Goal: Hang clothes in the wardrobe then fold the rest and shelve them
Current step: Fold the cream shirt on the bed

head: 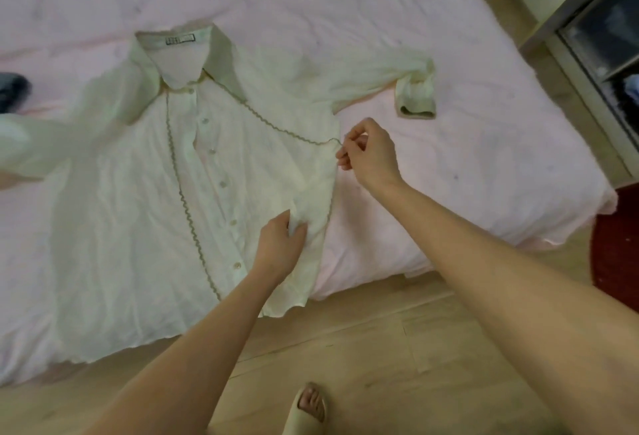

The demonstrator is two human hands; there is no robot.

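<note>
So the cream shirt [145,171] lies spread along the bed's [484,144] near edge, both hands pinching its side, right hand [370,154] above left hand [281,242], folding barely started, shelving not done yet.

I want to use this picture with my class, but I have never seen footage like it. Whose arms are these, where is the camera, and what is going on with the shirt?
The camera sits on a person's head, looking forward and down, so the two bare arms are the wearer's own. A pale buttoned shirt lies spread flat on a bed with a pink sheet, collar away from the person. The left hand grips the cloth near the hem. The right hand pinches the shirt's side edge. Below is a wooden floor and a foot in a slipper.
</note>
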